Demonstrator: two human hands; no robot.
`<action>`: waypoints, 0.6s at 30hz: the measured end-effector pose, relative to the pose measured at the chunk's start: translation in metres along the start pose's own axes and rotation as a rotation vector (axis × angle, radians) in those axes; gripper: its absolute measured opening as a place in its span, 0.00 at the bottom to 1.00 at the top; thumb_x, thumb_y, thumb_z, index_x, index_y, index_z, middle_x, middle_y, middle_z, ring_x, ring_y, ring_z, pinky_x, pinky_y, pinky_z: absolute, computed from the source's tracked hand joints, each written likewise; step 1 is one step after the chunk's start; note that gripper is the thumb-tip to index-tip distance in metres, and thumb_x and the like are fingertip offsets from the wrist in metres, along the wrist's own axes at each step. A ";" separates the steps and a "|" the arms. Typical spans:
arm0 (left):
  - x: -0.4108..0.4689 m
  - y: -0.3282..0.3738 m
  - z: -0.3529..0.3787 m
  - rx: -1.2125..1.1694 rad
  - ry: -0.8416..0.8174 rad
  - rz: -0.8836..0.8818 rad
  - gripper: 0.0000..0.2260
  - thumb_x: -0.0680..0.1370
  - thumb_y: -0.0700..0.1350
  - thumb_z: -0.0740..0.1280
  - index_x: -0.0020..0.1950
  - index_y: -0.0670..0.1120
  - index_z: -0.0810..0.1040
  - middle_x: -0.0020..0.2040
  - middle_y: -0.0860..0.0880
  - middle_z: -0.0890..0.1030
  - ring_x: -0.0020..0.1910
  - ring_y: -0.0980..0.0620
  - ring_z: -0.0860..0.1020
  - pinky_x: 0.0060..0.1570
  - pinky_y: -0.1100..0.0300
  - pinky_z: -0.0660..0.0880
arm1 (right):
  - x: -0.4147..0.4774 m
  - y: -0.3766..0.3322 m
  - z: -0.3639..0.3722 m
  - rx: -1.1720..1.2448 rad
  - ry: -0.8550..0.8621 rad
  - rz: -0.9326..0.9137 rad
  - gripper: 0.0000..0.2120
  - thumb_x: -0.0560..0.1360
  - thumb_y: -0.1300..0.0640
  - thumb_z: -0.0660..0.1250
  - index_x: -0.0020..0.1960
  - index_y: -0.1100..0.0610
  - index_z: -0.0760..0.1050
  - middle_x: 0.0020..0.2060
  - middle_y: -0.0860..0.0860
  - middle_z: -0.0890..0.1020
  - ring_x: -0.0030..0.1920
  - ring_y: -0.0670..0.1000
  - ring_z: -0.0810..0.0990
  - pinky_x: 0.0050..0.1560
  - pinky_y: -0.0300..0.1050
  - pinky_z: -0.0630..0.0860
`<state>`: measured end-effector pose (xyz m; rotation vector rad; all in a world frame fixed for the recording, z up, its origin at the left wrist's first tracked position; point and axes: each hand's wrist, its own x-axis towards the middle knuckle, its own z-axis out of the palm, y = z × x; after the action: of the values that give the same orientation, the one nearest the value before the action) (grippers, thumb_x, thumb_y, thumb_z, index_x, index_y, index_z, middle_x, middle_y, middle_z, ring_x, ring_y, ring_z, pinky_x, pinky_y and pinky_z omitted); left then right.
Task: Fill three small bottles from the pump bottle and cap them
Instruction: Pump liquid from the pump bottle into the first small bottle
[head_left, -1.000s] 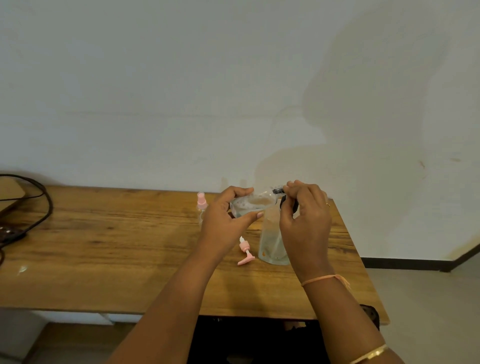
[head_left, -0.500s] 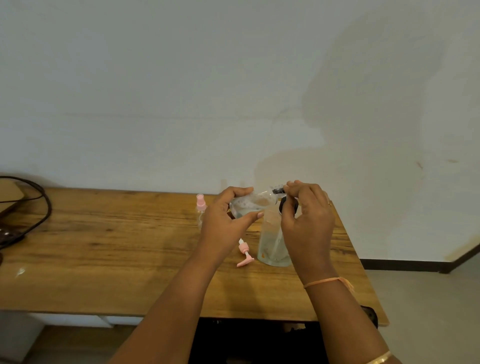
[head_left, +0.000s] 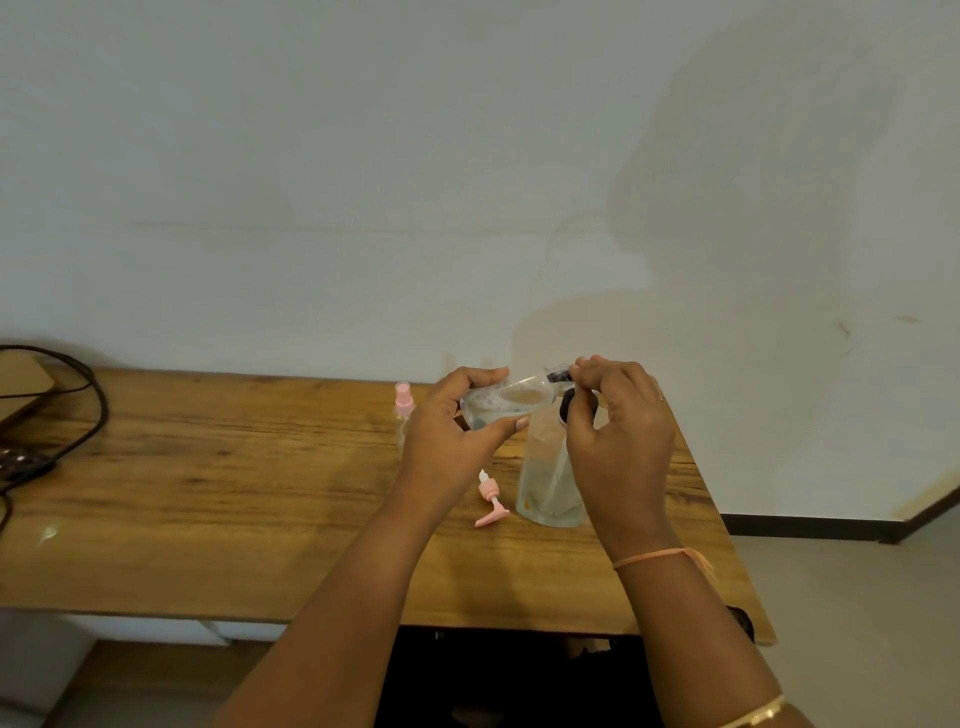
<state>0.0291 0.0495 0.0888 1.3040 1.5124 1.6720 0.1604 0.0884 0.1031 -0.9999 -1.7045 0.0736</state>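
- My left hand (head_left: 452, 436) is curled round a small clear bottle (head_left: 511, 401), thumb underneath and fingers over the top. I hold it on its side, just above the tall bottle (head_left: 545, 483).
- My right hand (head_left: 621, 441) pinches the black cap (head_left: 558, 375) at the small bottle's mouth between thumb and fingertips. The other fingers are loosely bent. I cannot tell whether the cap is seated or loose.
- The two hands are close together, joined only by the small bottle, whose mouth points toward my right hand.
- The small bottle holds some clear liquid, lying along its lower side.
- An orange thread (head_left: 654, 557) is tied round my right wrist, and a gold bangle (head_left: 753, 717) sits further up the forearm.
- The tall bottle is clear and stands upright on the wooden table (head_left: 234, 493). My right hand partly hides it, and a dark ring at its neck shows just below the cap.
- A pink pump head (head_left: 491, 506) lies on its side on the table, just left of the tall bottle's base.
- A small spray bottle (head_left: 402, 410) with a pink top stands upright, left of the tall bottle and further back, behind my left hand.
- A black cable (head_left: 88, 415) loops on the table far to the left of the tall bottle.
- A pale wall (head_left: 467, 182) rises behind the tall bottle and the table.
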 end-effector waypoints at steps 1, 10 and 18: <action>0.000 0.000 0.000 -0.005 -0.001 -0.001 0.18 0.67 0.40 0.76 0.49 0.59 0.77 0.55 0.55 0.80 0.54 0.57 0.79 0.49 0.63 0.78 | 0.001 -0.001 0.000 -0.004 -0.003 0.004 0.09 0.69 0.73 0.68 0.46 0.64 0.79 0.44 0.56 0.82 0.48 0.56 0.80 0.49 0.31 0.67; 0.000 -0.005 0.000 0.060 -0.028 -0.023 0.18 0.67 0.41 0.76 0.47 0.59 0.75 0.53 0.61 0.78 0.55 0.61 0.77 0.49 0.66 0.77 | -0.008 0.007 0.008 0.036 -0.004 0.012 0.09 0.69 0.75 0.68 0.45 0.64 0.79 0.43 0.56 0.81 0.50 0.57 0.79 0.56 0.25 0.65; -0.002 0.000 0.001 0.007 0.001 -0.008 0.18 0.67 0.40 0.76 0.48 0.58 0.76 0.55 0.55 0.79 0.54 0.59 0.78 0.47 0.66 0.78 | 0.000 0.001 0.000 0.003 -0.004 0.013 0.08 0.69 0.73 0.68 0.46 0.64 0.79 0.43 0.55 0.81 0.47 0.56 0.80 0.53 0.22 0.63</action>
<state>0.0305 0.0486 0.0880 1.2995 1.5231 1.6640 0.1613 0.0890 0.1027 -1.0091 -1.7019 0.0864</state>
